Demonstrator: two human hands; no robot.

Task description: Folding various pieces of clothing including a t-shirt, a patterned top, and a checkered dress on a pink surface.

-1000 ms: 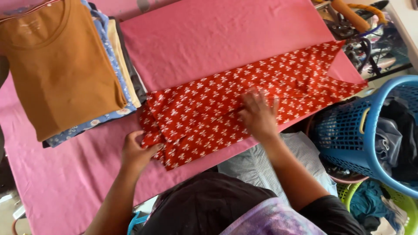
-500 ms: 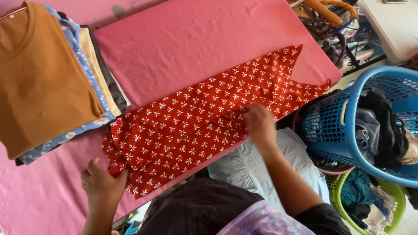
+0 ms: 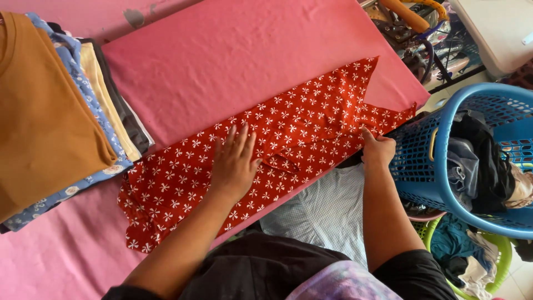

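Two hands are on the red flowered cloth (image 3: pixel 288 144), which lies slantwise along the near edge of the pink table (image 3: pixel 244 55), its far tip pointing toward the right corner. My left hand (image 3: pixel 234 164) lies flat on the middle of the cloth, fingers spread, palm down, gripping nothing. My right hand (image 3: pixel 377 150) sits at the near right edge of the table, fingers closed in a pinch on the cloth's edge where it starts to hang over.

Beyond the cloth I see a broad bare stretch of pink surface reaching to the far edge. At the left edge stands a stack of folded clothes (image 3: pixel 61 122), a brown shirt on top, its near corner just beside the cloth's left end. Off the right edge, close to my right hand, stands a blue laundry basket (image 3: pixel 422 161) holding dark clothes. A pale checked cloth (image 3: pixel 327 211) hangs below the near edge, between my arms.
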